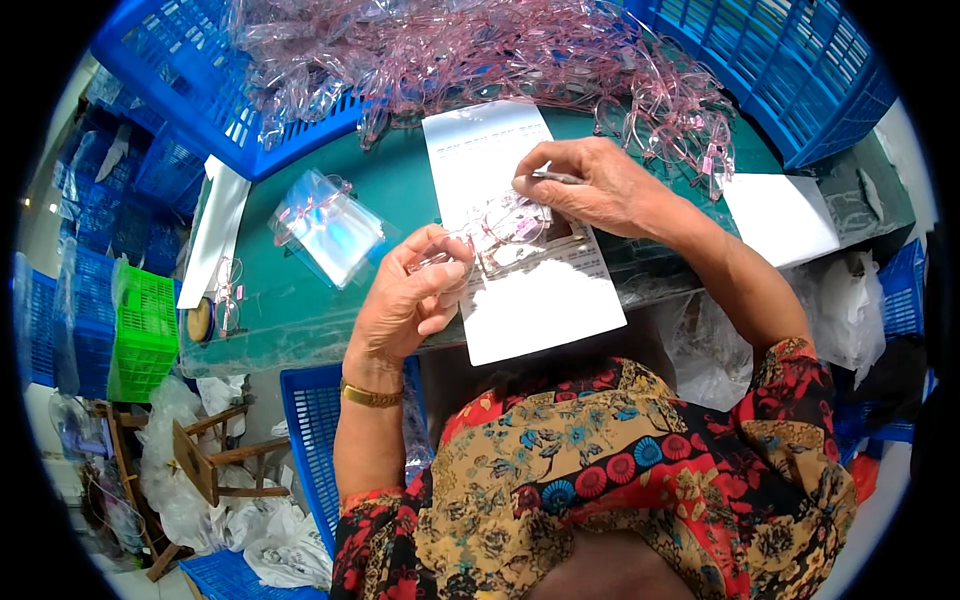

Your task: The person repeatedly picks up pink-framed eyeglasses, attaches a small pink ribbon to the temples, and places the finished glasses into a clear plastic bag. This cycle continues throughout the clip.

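Observation:
My left hand [402,292] is closed on a pair of thin-rimmed eyeglasses [517,224], tilted over a long white printed sheet [540,325]. Bright glare on the sheet hides part of the frame. Just beyond the lenses, my right hand [612,188] pinches a slim metallic tool [558,178]; its exact kind is hidden by the fingers. A dark patch on the sheet shows beneath the right wrist. Left of my left hand lie clear plastic sleeves [345,240] with a pinkish pair of glasses [308,212] on them.
A big heap of pink glasses in clear wrap [450,55] covers the far side of the green table [290,320]. Blue crates [775,70] flank it. White papers [785,215] lie at the right. Another pair of glasses [228,293] and a round tin [201,320] sit near the left edge.

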`<state>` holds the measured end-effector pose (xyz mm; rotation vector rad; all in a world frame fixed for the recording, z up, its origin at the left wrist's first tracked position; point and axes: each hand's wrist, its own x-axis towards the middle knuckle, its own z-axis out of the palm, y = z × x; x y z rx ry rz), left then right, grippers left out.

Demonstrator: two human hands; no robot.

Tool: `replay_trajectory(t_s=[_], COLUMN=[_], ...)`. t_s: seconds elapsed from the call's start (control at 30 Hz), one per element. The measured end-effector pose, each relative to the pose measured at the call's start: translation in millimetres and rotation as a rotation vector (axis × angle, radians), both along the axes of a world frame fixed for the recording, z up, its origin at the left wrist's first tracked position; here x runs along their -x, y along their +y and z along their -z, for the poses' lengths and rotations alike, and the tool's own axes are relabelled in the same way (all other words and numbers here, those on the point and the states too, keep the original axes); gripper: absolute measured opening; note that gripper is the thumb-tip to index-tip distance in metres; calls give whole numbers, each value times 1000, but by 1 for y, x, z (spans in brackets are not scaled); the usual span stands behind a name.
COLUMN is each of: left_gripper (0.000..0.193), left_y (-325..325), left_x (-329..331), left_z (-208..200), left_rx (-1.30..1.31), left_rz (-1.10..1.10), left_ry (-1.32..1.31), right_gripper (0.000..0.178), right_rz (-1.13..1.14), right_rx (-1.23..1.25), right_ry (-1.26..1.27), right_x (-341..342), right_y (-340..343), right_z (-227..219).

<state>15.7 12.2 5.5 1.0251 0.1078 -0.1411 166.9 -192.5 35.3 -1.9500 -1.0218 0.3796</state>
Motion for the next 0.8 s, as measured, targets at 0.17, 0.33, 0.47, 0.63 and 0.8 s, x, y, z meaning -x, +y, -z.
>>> replay_trajectory(t_s=[0.17, 0.33, 0.47, 0.63, 0.8], left_gripper=[11, 12, 17, 21, 48], left_y=[-3, -14, -11, 49, 105], left_x=[1, 4, 10, 35, 44], left_z=[-3, -6, -9, -13, 2], left_rx=[-22, -161, -347, -768, -1737], left_rz=[-35, -100, -176, -704, -959], left_ry=[8, 24, -16, -80, 214], right_gripper=[25, 23, 19, 16, 21], right_rz=[-140, -185, -198, -118, -27], right_rx=[31, -86, -127, -251, -304], right_ry=[236, 309, 439, 413, 474], right_x=[-3, -5, 0, -4, -12], right_y=[7, 5, 2, -6, -4], right_z=[3, 8, 0, -3, 4])
